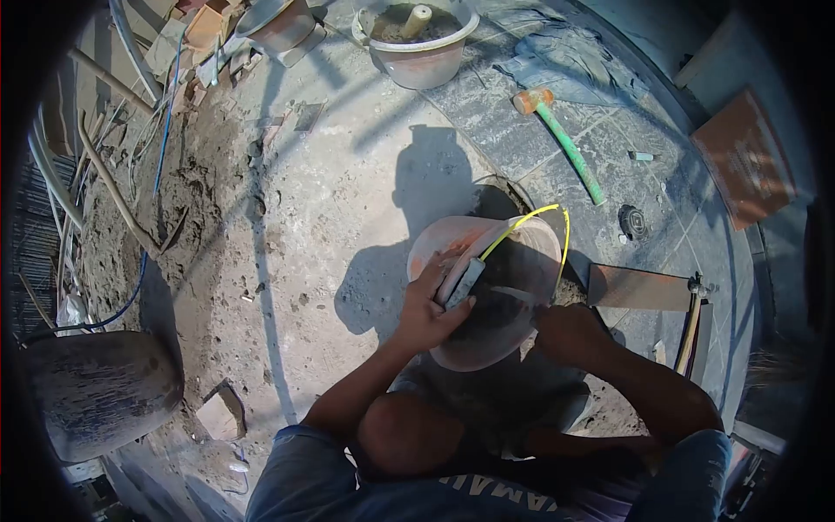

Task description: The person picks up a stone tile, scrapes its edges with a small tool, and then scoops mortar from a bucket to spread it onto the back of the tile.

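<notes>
A pale, pinkish plastic bucket (483,355) is held tilted close to my knees, its inside dark with shadow. My left hand (432,304) is closed over its left rim, the thumb reaching inside. Beside those fingers, at the rim, is a small grey rectangular piece (465,283). From it a thin yellow strip (526,217) arches across the bucket mouth and bends down on the right. At the right rim, my right hand (567,335) is closed in a fist. A pale blade-like tool (515,295) points from it into the bucket; its handle is hidden.
A mallet with a green handle (570,155) lies on grey tiles at the right, near cut tiles (644,287). Ahead stands a tub (424,65) of wet mix; another basin (274,26) is at its left. A dark container (104,396) and sticks (113,187) are at far left.
</notes>
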`<state>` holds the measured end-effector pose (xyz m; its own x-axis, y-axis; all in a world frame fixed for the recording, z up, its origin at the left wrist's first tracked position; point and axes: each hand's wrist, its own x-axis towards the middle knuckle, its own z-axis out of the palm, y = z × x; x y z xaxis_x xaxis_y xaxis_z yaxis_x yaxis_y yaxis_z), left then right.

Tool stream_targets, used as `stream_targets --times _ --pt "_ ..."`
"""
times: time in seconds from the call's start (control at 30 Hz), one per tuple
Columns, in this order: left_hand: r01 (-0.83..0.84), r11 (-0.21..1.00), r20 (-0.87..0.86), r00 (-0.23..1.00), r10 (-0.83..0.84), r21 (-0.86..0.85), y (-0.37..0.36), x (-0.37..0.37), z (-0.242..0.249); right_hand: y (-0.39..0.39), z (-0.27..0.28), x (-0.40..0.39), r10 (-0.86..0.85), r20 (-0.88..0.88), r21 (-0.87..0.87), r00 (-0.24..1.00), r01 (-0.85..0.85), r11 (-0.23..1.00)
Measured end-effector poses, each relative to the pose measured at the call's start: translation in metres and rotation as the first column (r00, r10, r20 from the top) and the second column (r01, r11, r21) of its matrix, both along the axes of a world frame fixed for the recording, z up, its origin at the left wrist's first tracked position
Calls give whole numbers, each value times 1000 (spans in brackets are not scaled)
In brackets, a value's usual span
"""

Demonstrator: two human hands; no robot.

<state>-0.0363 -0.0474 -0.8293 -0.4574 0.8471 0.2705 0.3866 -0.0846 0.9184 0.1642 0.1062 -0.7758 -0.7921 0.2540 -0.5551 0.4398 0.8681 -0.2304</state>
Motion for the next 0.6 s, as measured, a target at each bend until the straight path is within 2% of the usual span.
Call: stream_targets --times 0.03,0.07,0.13,0.17,0.2,0.23,0.27,0.3,0.33,0.37,0.4,0.43,0.47,0.5,0.53,0.57,0.6 --pt "12 1000 108 994 -9 -25 -4 3 -3 11 -2 3 -66 39 87 997 63 994" --pt "-1 1000 108 994 4 -27 -7 5 -4 21 -2 4 -140 72 177 988 125 976" --pt "81 993 34 996 -79 -83 -8 9 -2 39 -1 -9 -128 136 122 982 112 986" --pt "107 993 0 994 -107 -49 -5 11 2 47 0 -14 -123 198 71 972 111 991" --pt "101 994 -2 995 -102 -45 -3 11 3 51 -20 -15 -118 195 75 974 105 992" --pt "141 990 -47 989 -142 -24 -1 11 3 55 -59 -16 146 313 9 938 -157 988" --pt "180 984 -93 979 -180 -9 -1 11 2 59 -86 -15 400 405 -89 822 -400 912" --pt "187 982 -69 980 -186 8 -2 12 -2 64 -98 -10 408 402 -90 819 -408 908" --pt "171 985 -74 983 -170 2 -4 8 -2 69 -108 -5 479 345 -254 807 -411 875" --pt "146 989 6 989 -146 5 -7 3 -1 71 -119 -2 545 274 -411 793 -415 811" --pt "117 993 83 990 -117 12 -9 -3 0 65 -129 6 541 189 -463 819 -412 785" --pt "98 995 64 993 -99 14 -12 -8 -2 58 -136 14 526 102 -506 844 -411 758" --pt "99 995 60 993 -100 17 -17 -10 -7 42 -119 5 240 307 -631 921 8 776" --pt "99 995 52 994 -100 22 -22 -14 -11 24 -101 -7 -26 532 -639 846 421 643" --pt "83 996 27 996 -84 33 -25 -19 -13 14 -113 -5 -34 517 -694 856 442 568" --pt "38 999 123 992 -34 -30 -29 -20 -15 2 -126 0 -42 510 -742 859 464 483" --pt "2 996 222 975 19 -93 -31 -22 -17 -10 -120 -1 -172 557 -743 813 580 335"
